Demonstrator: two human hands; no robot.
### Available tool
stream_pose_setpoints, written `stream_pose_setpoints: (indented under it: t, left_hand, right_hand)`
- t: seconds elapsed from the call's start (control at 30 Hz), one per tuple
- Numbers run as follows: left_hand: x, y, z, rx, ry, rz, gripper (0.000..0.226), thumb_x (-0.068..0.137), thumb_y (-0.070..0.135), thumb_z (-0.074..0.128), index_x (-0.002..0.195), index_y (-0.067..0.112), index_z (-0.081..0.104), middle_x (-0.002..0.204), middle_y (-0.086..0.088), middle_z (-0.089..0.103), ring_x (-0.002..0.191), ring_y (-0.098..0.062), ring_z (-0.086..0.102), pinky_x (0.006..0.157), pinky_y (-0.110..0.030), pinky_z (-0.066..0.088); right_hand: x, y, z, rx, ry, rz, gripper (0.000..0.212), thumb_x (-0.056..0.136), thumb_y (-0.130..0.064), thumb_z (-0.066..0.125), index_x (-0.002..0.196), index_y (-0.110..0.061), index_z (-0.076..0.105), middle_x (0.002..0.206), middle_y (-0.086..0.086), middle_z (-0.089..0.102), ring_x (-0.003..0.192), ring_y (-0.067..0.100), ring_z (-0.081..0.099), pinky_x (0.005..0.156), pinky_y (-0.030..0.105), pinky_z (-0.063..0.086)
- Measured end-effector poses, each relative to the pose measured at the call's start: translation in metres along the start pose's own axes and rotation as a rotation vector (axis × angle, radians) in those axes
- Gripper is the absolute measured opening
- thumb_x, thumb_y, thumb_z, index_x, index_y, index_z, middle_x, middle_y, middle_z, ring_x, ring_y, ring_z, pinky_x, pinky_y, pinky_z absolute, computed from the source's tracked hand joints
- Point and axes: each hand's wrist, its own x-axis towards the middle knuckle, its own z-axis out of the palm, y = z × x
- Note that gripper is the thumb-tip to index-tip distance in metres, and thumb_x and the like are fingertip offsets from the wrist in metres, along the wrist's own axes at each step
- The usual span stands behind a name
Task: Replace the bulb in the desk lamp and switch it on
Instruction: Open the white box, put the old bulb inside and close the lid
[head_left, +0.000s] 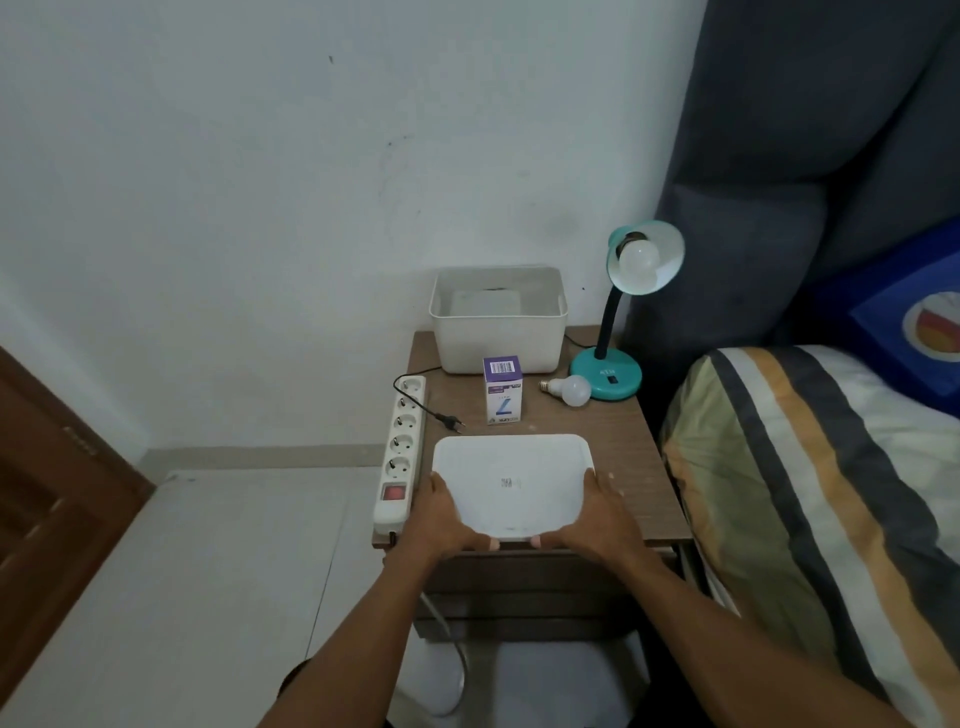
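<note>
The small wooden tabletop is crowded, so the step in hand, as I judge it, is setting the white lid flat at the front edge to leave working room. Both hands grip it: the left hand is closed on its near-left corner and the right hand on its near-right corner, thumbs on top and fingertips curled under the near rim. To do this well, keep the lid level and clear of the power strip just to its left, and do not push it forward into the purple-and-white bulb box standing behind it. The open white bin sits at the back. The teal desk lamp stands at the back right with a bulb in its shade; its loose plug lies unplugged beside the strip. A spare bulb lies on its side touching the lamp base and could roll if jolted.
</note>
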Motion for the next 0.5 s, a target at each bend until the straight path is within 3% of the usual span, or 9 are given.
stream_pose_setpoints:
  t: [0.17,0.3,0.4,0.5]
  left_hand:
    - [0.008,0.015,0.004,0.157,-0.076,-0.032,0.139,0.067,0.048,0.093,0.158,-0.003,0.002,0.165,-0.019,0.014,0.155,-0.034,0.019,0.127,-0.042,0.025]
    - [0.024,0.026,-0.009,0.136,-0.053,-0.043,0.119,0.067,0.053,0.092,0.154,0.004,0.027,0.158,-0.015,0.033,0.147,-0.032,0.035,0.121,-0.043,0.036]
    - [0.042,0.042,-0.037,-0.014,0.103,0.022,0.091,0.069,0.052,0.09,0.139,0.009,0.051,0.141,-0.009,0.055,0.128,-0.03,0.056,0.106,-0.042,0.051]
    - [0.065,0.059,-0.075,-0.104,0.257,0.119,0.067,0.072,0.057,0.084,0.116,0.011,0.064,0.117,-0.006,0.067,0.1,-0.024,0.067,0.077,-0.036,0.059]
  right_hand:
    - [0.005,0.001,0.001,-0.11,-0.056,0.004,0.144,0.058,-0.07,0.082,0.158,-0.011,-0.003,0.168,0.012,-0.002,0.155,0.032,0.0,0.123,0.047,0.014]
    - [0.02,-0.003,-0.013,-0.134,-0.031,-0.008,0.129,0.064,-0.085,0.065,0.158,-0.011,0.015,0.167,0.011,0.014,0.154,0.031,0.01,0.122,0.048,0.015]
    - [0.038,-0.012,-0.027,-0.032,0.113,-0.025,0.097,0.08,-0.07,0.065,0.152,-0.013,0.034,0.157,0.01,0.038,0.146,0.029,0.033,0.115,0.046,0.035]
    - [0.062,-0.027,-0.042,0.002,0.224,-0.024,0.064,0.091,-0.048,0.065,0.142,-0.012,0.048,0.141,0.011,0.054,0.128,0.028,0.053,0.104,0.042,0.048]
